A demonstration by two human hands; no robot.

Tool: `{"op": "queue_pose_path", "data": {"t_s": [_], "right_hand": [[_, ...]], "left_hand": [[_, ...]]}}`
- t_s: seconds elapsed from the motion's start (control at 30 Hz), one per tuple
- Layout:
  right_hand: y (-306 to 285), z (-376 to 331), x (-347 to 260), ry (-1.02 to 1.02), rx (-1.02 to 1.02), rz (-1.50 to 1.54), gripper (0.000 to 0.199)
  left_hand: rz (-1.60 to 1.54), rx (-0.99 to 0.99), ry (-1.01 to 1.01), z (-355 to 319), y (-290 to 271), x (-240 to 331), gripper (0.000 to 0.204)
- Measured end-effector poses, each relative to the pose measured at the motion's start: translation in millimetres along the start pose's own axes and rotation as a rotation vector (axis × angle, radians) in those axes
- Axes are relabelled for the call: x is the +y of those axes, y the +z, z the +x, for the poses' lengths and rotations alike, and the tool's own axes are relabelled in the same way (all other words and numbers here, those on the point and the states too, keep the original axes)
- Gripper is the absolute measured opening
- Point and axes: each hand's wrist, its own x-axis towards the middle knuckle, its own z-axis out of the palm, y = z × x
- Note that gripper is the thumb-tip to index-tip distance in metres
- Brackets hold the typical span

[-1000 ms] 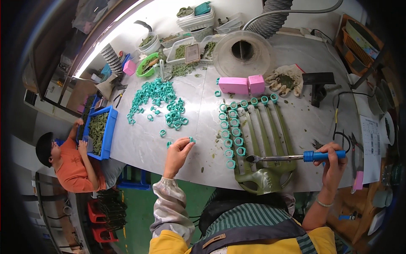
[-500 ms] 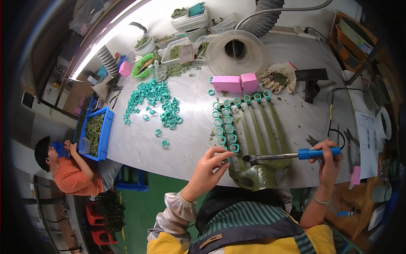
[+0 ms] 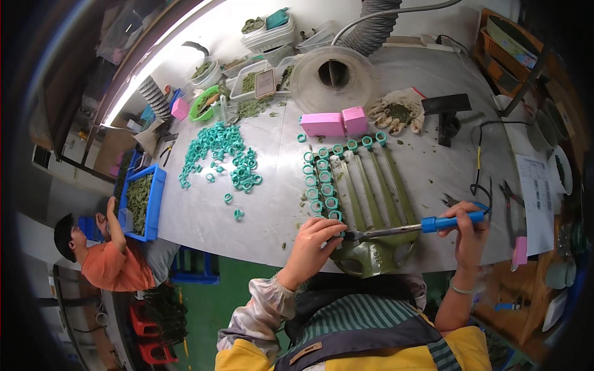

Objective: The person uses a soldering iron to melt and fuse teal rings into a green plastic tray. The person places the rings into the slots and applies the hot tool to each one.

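Observation:
My right hand [image 3: 468, 234] is closed round the blue handle of a soldering iron [image 3: 392, 230], its metal shaft pointing left. The iron's tip is right beside the fingertips of my left hand [image 3: 308, 248], which pinch at the near left of a green comb-shaped frame [image 3: 378, 255]. A sliver of teal shows at those fingertips, apparently a teal ring [image 3: 342, 234] mostly covered by them. The frame lies flat, its long bars running away from me. Teal rings [image 3: 331, 203] stand in rows along its left bars and at its far ends.
Loose teal rings [image 3: 218, 143] are heaped left of the frame. Beyond it lie pink blocks [image 3: 322, 125], a stained glove [image 3: 398, 112] and a round hood [image 3: 300, 79]. Pliers [image 3: 508, 196] and the iron's cable are at right. A person in orange [image 3: 117, 263] sits at left by a blue bin [image 3: 152, 204].
The iron's tip has moved left to my left fingertips. My left fingers have drawn closer together at the frame. The view has shifted slightly, and the other person's arms have moved.

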Motion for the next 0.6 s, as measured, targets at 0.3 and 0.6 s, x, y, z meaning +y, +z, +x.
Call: {"op": "queue_pose_path", "data": {"t_s": [0.3, 0.6], "right_hand": [[-15, 5, -10, -0.028, 0.057, -0.019, 0.024], [-9, 17, -10, -0.021, 0.125, -0.035, 0.025]], "left_hand": [[0.027, 0.315, -0.298, -7, -60, -67, 0.021], [-0.025, 0.263, -0.615, -76, -137, -188, 0.043]]}}
